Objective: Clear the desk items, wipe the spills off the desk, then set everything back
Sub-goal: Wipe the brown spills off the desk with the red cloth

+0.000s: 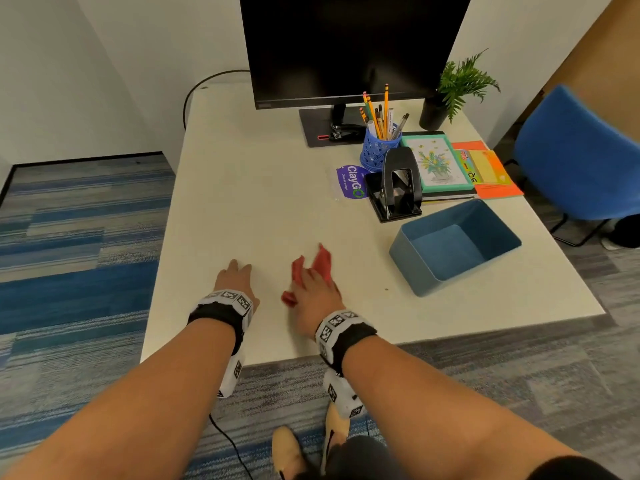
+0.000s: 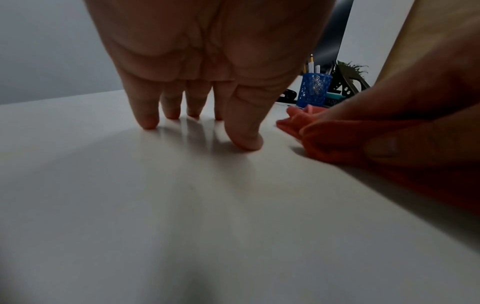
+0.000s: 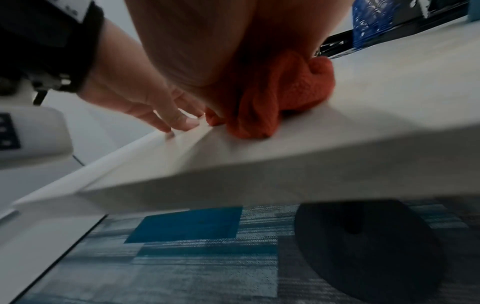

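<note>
My right hand (image 1: 311, 284) lies on a crumpled red cloth (image 1: 323, 259) near the front middle of the white desk (image 1: 259, 202). The cloth is bunched under the palm, with folds sticking out past the fingers. In the left wrist view the right thumb lies along the red cloth (image 2: 324, 142). In the right wrist view the red cloth (image 3: 272, 98) sits squeezed under the palm. My left hand (image 1: 240, 268) rests beside it to the left, its straight fingertips (image 2: 149, 123) touching the bare desk and holding nothing.
An empty blue bin (image 1: 453, 244) stands right of my hands. Behind it are a black hole punch (image 1: 394, 181), blue pen holder (image 1: 379, 147), purple packet (image 1: 351, 181), notebook (image 1: 438, 164) and orange folders (image 1: 491, 171). A monitor (image 1: 346, 46), stapler (image 1: 341, 131) and plant (image 1: 457, 84) stand at the back. A blue chair (image 1: 581, 150) stands to the right.
</note>
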{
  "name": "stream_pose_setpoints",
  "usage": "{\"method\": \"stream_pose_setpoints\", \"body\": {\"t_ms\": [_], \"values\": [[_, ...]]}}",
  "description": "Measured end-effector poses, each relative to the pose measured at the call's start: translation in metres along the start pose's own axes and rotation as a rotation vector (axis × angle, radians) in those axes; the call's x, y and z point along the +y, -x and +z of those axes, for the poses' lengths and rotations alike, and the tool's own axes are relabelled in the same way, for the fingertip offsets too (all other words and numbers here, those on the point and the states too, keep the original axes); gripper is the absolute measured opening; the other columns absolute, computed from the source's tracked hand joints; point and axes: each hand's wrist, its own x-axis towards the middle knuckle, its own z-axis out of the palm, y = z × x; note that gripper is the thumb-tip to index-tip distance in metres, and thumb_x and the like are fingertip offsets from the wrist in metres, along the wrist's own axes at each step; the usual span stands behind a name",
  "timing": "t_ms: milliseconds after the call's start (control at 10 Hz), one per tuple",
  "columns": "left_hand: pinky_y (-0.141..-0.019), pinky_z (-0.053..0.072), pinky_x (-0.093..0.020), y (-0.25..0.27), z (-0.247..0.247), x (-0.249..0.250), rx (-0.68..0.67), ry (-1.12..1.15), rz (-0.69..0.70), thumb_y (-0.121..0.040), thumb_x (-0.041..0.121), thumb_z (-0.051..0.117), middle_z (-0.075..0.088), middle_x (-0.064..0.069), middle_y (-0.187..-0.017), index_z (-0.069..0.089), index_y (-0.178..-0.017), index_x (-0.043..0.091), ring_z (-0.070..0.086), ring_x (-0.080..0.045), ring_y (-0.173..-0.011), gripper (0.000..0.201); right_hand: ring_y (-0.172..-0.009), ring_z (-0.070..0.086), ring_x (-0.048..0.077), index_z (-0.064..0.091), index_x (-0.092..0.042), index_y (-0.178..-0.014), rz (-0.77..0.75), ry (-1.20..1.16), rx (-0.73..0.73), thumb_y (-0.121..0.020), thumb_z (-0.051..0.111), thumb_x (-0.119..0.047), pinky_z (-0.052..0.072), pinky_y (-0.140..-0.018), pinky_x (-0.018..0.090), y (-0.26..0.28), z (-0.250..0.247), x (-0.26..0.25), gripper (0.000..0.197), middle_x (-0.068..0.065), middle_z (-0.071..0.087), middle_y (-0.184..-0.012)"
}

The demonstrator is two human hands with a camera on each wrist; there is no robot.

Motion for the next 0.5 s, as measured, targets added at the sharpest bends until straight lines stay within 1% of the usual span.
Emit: {"method": "stream_pose_setpoints", "body": {"t_ms": [100,200,300,400,500], "values": [[-0.112,0.033,-0.034,0.000,-0.001,-0.001,-0.005,-0.012,0.016,-0.084,0.030,0.065,0.012,-0.009,-0.156,0.022,-0.149,0.017,0.026,-0.029,-0.140,0.078,-0.140,0.029,0.029,0.050,-0.015,-0.135,-0.121,-0.055,0.054,-0.084,0.033,-0.032,0.029,-0.110,0.053,0.004,0.019,-0.005,0.057,0.008,0.032,-0.152],[-0.112,0.034,-0.035,-0.001,-0.001,-0.001,-0.012,-0.032,0.014,-0.085,0.031,0.065,0.013,-0.009,-0.156,0.022,-0.148,0.017,0.027,-0.029,-0.139,0.078,-0.148,0.014,0.021,0.033,-0.033,-0.146,-0.080,-0.065,0.103,-0.085,0.034,-0.030,0.018,-0.118,0.048,0.008,0.034,0.034,0.061,-0.005,0.020,-0.158],[-0.113,0.033,-0.036,-0.004,0.002,0.000,-0.019,-0.044,0.013,-0.085,0.031,0.065,0.010,-0.009,-0.156,0.020,-0.149,0.018,0.024,-0.031,-0.141,0.079,-0.148,0.012,0.020,0.027,-0.033,-0.149,0.139,-0.018,0.240,-0.090,0.036,-0.036,0.011,-0.120,0.046,0.012,0.023,0.089,0.060,-0.004,0.019,-0.159],[-0.111,0.036,-0.038,-0.004,0.002,0.002,-0.006,-0.029,-0.003,-0.085,0.027,0.065,0.010,-0.008,-0.157,0.022,-0.148,0.018,0.025,-0.030,-0.140,0.077,-0.147,0.013,0.027,0.029,-0.027,-0.149,0.356,0.011,0.138,-0.086,0.043,-0.030,0.011,-0.120,0.046,0.004,0.004,0.108,0.064,0.005,0.021,-0.157],[-0.109,0.038,-0.040,-0.006,0.004,0.003,-0.006,-0.011,-0.011,-0.083,0.023,0.067,0.010,-0.008,-0.157,0.025,-0.147,0.017,0.026,-0.031,-0.139,0.077,-0.147,0.007,0.027,0.016,-0.020,-0.153,0.455,-0.012,0.003,-0.079,0.051,-0.012,0.010,-0.120,0.048,-0.014,-0.010,0.086,0.082,0.005,0.013,-0.158]]}}
